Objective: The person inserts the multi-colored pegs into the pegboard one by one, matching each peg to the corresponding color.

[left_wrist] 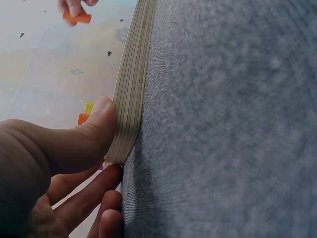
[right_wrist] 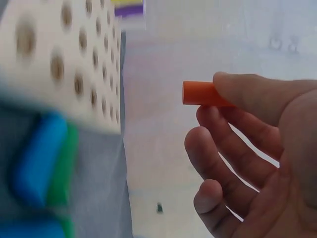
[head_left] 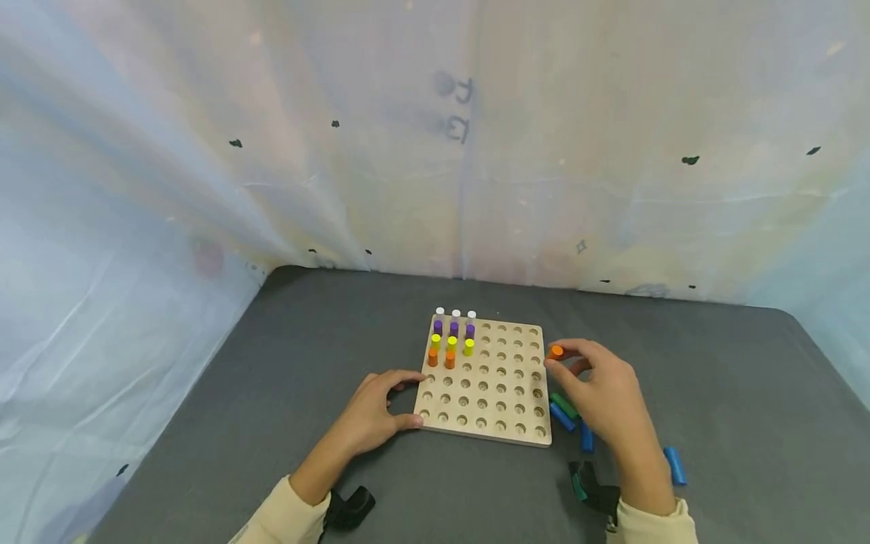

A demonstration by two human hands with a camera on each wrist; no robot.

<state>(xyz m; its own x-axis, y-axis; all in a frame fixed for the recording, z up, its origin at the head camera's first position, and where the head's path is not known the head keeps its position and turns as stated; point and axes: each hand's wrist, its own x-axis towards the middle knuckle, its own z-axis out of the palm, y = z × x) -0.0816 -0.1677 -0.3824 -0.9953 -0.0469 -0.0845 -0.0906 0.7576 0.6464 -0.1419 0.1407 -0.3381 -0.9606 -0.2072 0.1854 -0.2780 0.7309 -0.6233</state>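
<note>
My right hand (head_left: 605, 385) pinches an orange peg (right_wrist: 200, 93) between thumb and fingertips, just above the right edge of the wooden pegboard (head_left: 491, 394). Part of that peg is covered by the thumb. On the opposite side, my left hand (head_left: 374, 412) holds the board near its front left corner, thumb and fingers at the edge (left_wrist: 130, 89). Standing in the board's far left holes are three white pegs (head_left: 456, 313), three purple pegs (head_left: 454, 329), three yellow pegs (head_left: 451, 343) and two orange pegs (head_left: 450, 360).
Blue pegs (head_left: 587, 437) and a green peg (head_left: 564, 406) lie right of the board, partly beneath my right hand. Another blue peg (head_left: 675, 465) lies farther right. The grey table (head_left: 326, 325) ends at a pale hanging sheet (head_left: 530, 166).
</note>
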